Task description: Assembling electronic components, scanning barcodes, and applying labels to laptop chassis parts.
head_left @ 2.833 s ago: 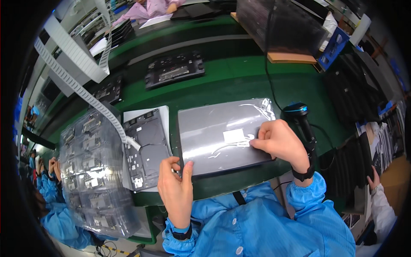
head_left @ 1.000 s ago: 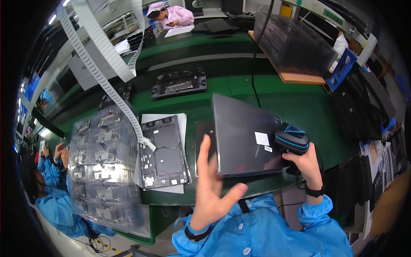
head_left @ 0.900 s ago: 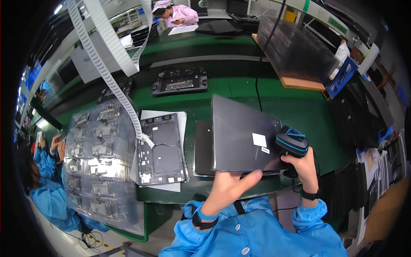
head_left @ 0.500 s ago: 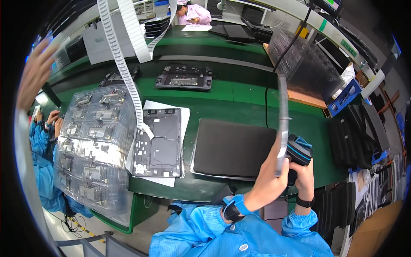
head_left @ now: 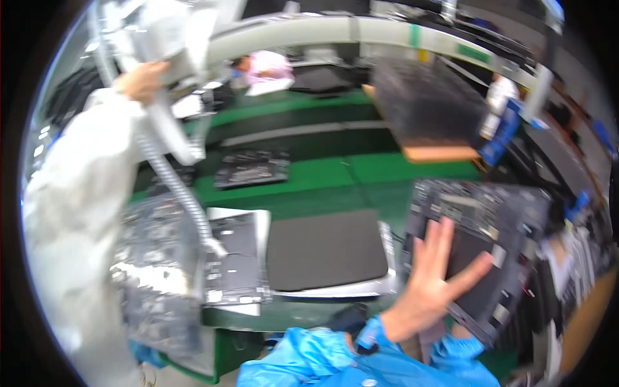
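Note:
My left hand (head_left: 431,287) has its fingers spread in front of a dark laptop base (head_left: 467,248); whether they press on it is unclear. The base is raised and tilted at the right, showing its circuit board and internal parts. My right hand is hidden behind its lower edge, where only a bit of wrist (head_left: 460,331) and a blue sleeve show. A closed black laptop-sized panel (head_left: 325,251) lies on the bench to the left of my left hand. Next to it an opened laptop base (head_left: 233,258) rests on white sheets.
A co-worker's white sleeve (head_left: 80,213) reaches up the left side, the hand (head_left: 140,82) near hanging white strips. Clear plastic trays of boards (head_left: 158,277) are stacked at left. Another laptop base (head_left: 251,169) sits farther back. A wrapped dark stack (head_left: 422,100) stands behind, right.
The laptop base has turned from edge-on to facing the view. My left hand has spread its fingers. My right hand and the black-and-blue handheld device are now hidden. The co-worker's arm has come in.

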Available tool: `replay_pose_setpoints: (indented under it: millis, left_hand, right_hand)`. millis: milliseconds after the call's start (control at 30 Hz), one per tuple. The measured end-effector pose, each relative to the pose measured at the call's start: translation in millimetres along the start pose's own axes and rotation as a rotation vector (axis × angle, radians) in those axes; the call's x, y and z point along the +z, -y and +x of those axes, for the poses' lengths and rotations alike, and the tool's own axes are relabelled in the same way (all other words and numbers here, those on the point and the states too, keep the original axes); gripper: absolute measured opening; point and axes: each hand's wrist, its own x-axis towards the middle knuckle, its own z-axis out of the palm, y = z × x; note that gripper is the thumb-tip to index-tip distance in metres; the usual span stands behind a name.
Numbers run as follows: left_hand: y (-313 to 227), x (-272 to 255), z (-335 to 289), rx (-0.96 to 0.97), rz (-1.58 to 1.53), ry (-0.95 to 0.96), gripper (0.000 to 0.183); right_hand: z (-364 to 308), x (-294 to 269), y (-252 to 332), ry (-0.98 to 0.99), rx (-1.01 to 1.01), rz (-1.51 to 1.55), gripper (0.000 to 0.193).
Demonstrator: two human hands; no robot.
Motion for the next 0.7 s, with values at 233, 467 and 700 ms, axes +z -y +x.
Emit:
replay_pose_setpoints:
  millis: [233, 467, 700]
  left_hand:
    - [-20.0, -44.8, 10.3, -0.005, 0.330, -0.016, 0.049]
    - [-25.6, -96.8, -27.0, -0.358, 1.060, 0.262, 0.071]
    - [-9.5, -104.9, -68.0, -0.595, 1.156, 0.537, 0.084]
  right_hand:
    - [8.6, -34.5, 6.5, -0.059, 0.057, -0.104, 0.045]
    - [38.1, -51.8, -2.8, 0.175, 0.142, -0.191, 0.049]
    - [27.5, -9.4, 14.1, 0.232, 0.142, -0.179, 0.040]
